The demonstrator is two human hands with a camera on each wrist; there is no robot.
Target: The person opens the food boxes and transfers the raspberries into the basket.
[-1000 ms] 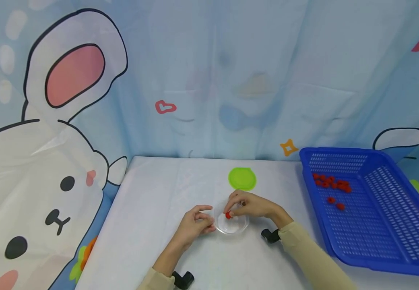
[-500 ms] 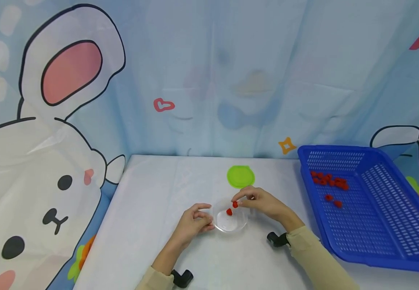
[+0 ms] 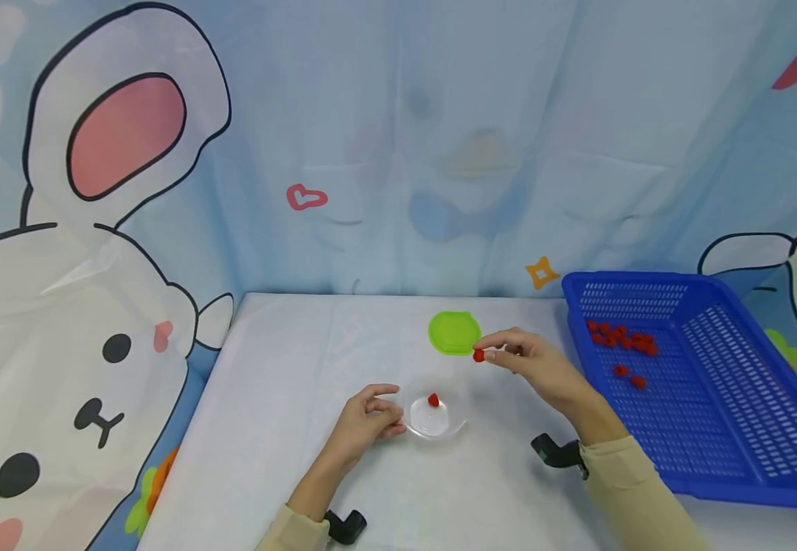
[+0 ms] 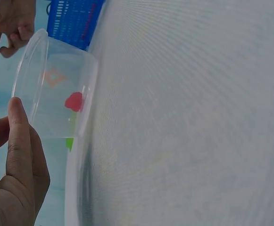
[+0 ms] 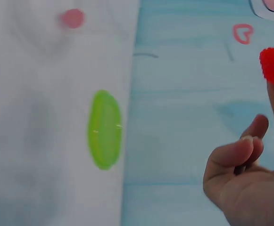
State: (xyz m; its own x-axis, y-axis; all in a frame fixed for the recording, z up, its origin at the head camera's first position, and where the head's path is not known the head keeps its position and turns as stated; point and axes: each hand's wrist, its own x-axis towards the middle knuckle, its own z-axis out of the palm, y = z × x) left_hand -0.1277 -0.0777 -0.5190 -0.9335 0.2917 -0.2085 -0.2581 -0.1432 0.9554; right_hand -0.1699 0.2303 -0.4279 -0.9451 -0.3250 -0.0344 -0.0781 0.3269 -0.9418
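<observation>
A clear plastic bowl (image 3: 439, 430) stands on the white table, with one red raspberry (image 3: 433, 399) inside it. My left hand (image 3: 364, 425) holds the bowl's rim from the left, its fingertips right at the edge in the left wrist view. To the right of and beyond the bowl, my right hand (image 3: 532, 367) pinches another red raspberry (image 3: 478, 356) between thumb and finger. In the right wrist view this raspberry (image 5: 271, 64) shows a bumpy surface at the fingertips. A flat green lid (image 3: 454, 334) lies behind the bowl, just left of the right fingertips.
The large blue mesh basket (image 3: 729, 428) on the right has several red raspberries (image 3: 618, 335) at its far left end. Behind the table (image 3: 288, 367) hangs a blue cartoon-printed curtain (image 3: 370, 99). Each wrist wears a black camera mount (image 3: 555, 451).
My right hand lifts a raspberry out of the bowl and carries it right and away, close to the green lid. The left hand stays at the rim; one raspberry stays inside.
</observation>
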